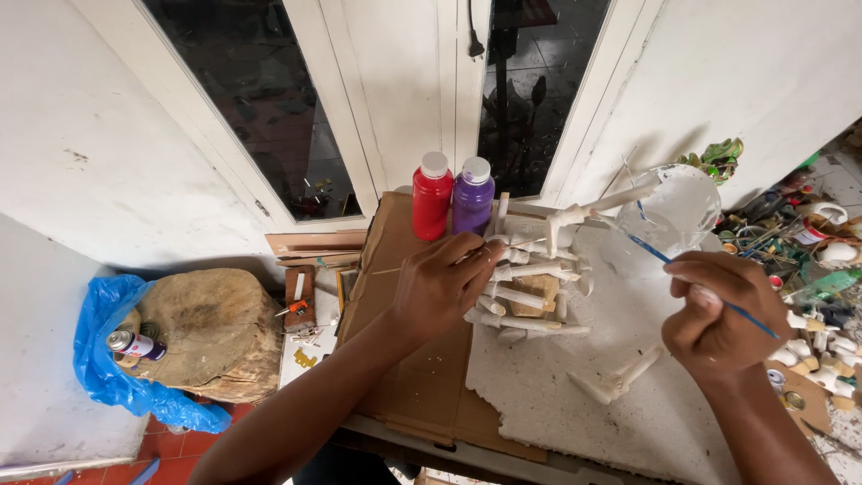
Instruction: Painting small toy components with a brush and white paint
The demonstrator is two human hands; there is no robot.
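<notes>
Left hand [440,283] clamps around the white figure [530,269], propping it above the foam slab [575,395] so its limbs stay reachable. Right hand [718,314] pinches a blue brush [691,277], bristles angled toward the figure. Red bottle [432,196] and purple bottle [473,195] stand just behind.

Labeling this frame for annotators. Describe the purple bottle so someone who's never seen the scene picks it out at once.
Start at the brown cardboard sheet on the worktable, below the white window frame. At its far edge two white-capped paint bottles stand upright side by side, just beyond the left hand. The purple bottle is the right-hand one; its neighbour, the red bottle, has the same shape and differs only in colour.
</notes>
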